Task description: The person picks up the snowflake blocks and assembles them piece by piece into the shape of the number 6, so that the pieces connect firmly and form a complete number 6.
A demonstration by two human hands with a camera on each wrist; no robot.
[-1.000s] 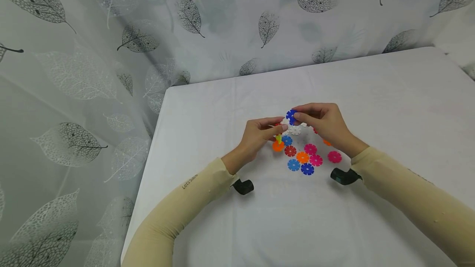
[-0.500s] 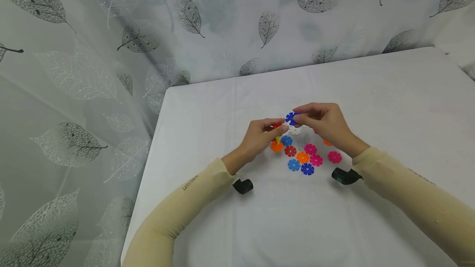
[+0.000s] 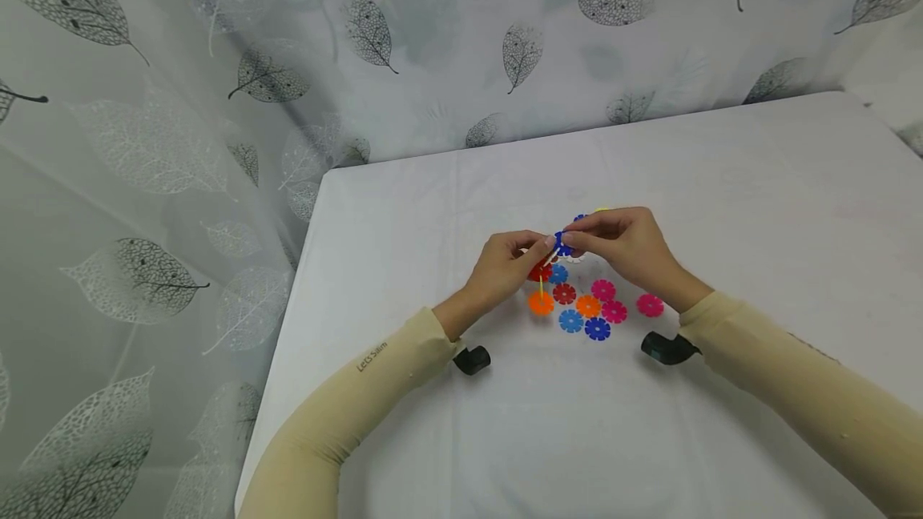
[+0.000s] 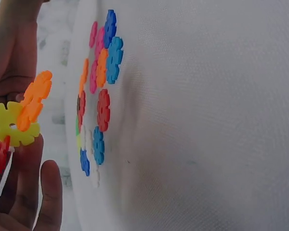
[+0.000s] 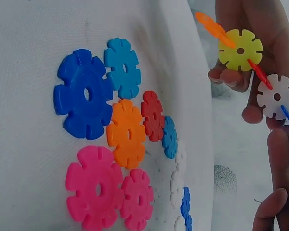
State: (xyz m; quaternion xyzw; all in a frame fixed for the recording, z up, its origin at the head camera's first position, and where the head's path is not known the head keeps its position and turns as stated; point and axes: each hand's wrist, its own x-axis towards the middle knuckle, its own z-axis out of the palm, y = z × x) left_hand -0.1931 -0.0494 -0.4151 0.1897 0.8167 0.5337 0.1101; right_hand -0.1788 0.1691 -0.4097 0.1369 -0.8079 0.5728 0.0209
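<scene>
My left hand [image 3: 503, 264] pinches a small chain of notched flower-shaped plastic discs above the table. In it an orange disc [image 3: 541, 303] hangs lowest, slotted into a yellow disc [image 5: 248, 58], followed by a red disc [image 5: 258, 73] and a white disc [image 5: 274, 99]. Between thumb and fingers, my right hand [image 3: 638, 250] holds a dark blue disc [image 3: 563, 244], its edge at the white disc's rim, seen edge-on in the right wrist view. The fingertips of both hands nearly meet there. In the left wrist view the left fingers partly hide the white and blue discs.
Loose discs lie on the white-covered table [image 3: 548, 423] below the hands, among them a light blue disc [image 3: 571, 321], a dark blue one [image 3: 598, 329] and a pink one [image 3: 650, 305]. A leaf-patterned curtain [image 3: 433, 38] hangs behind. Black wrist cameras [image 3: 472, 360] hang under the sleeves.
The right hand has come slightly down and left, bringing the dark blue disc against the chain. The chain has tilted and its orange end hangs lower. Blue and yellow discs behind the right hand now show.
</scene>
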